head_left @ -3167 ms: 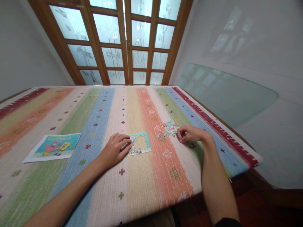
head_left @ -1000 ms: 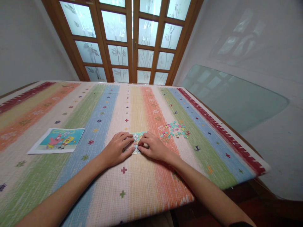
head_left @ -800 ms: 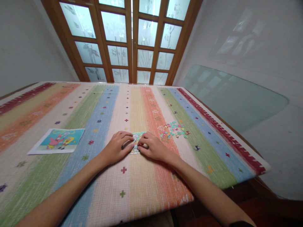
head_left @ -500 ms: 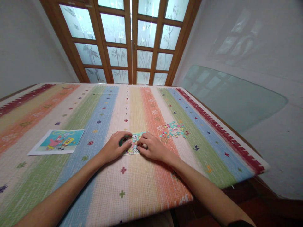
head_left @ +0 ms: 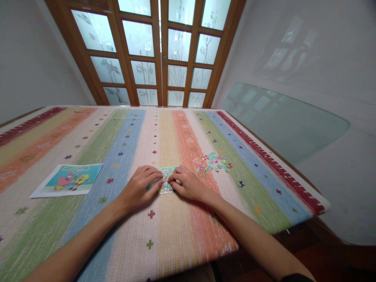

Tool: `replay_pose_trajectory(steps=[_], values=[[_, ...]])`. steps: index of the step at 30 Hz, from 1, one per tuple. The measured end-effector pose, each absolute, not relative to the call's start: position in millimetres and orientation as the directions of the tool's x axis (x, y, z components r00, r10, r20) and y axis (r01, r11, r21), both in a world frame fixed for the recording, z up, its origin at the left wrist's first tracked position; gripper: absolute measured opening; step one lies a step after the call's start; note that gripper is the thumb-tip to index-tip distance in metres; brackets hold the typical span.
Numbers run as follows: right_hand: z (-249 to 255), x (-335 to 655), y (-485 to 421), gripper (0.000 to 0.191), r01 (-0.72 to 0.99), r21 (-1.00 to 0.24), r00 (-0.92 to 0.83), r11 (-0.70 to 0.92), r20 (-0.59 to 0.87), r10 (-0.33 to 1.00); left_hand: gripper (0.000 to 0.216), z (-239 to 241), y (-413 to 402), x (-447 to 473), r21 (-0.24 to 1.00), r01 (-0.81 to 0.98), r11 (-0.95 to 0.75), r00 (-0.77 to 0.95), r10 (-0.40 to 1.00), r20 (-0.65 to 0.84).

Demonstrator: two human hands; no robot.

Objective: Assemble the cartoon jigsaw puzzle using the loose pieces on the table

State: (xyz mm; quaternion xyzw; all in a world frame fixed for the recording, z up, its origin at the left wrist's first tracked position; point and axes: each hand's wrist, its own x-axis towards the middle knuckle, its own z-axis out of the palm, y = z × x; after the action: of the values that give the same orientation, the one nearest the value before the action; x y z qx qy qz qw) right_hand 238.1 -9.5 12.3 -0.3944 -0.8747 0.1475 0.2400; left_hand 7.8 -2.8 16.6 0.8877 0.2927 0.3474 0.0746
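A small, partly assembled jigsaw puzzle (head_left: 166, 179) with a turquoise border lies on the striped tablecloth (head_left: 176, 235), mostly covered by both hands. My left hand (head_left: 140, 188) rests on its left part, fingers curled and fingertips pressing it down. My right hand (head_left: 187, 185) covers the right part, with thumb and fingers pinched together at the puzzle's middle; whatever they pinch is hidden. The two hands' fingertips nearly touch. A scatter of loose pieces (head_left: 214, 163) in pink, turquoise and yellow lies to the right of my right hand.
A printed cartoon picture (head_left: 68, 180) lies flat at the left of the table. Wooden glazed doors (head_left: 160, 55) stand behind the table's far edge. The table's right edge (head_left: 282, 166) runs close to a white wall with a leaning glass pane (head_left: 282, 121).
My right hand left the loose pieces and came left onto the puzzle, where it has stayed pinched for the last second. The left hand stays on the puzzle, fingers shifting slightly.
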Motion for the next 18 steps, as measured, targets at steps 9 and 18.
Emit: replay_pose_trajectory(steps=[9, 18], values=[[9.5, 240.4, -6.5, 0.026, 0.617, -0.461, -0.578, 0.638, 0.285, 0.765, 0.019, 18.3, -18.1, 15.2, 0.223, 0.364, -0.904, 0.746, 0.427, 0.511], [6.7, 240.6, -6.7, 0.025, 0.603, -0.421, -0.593, 0.678, 0.331, 0.734, 0.021, 16.2, -18.0, 17.8, 0.167, 0.367, -0.915, 0.796, 0.402, 0.453]])
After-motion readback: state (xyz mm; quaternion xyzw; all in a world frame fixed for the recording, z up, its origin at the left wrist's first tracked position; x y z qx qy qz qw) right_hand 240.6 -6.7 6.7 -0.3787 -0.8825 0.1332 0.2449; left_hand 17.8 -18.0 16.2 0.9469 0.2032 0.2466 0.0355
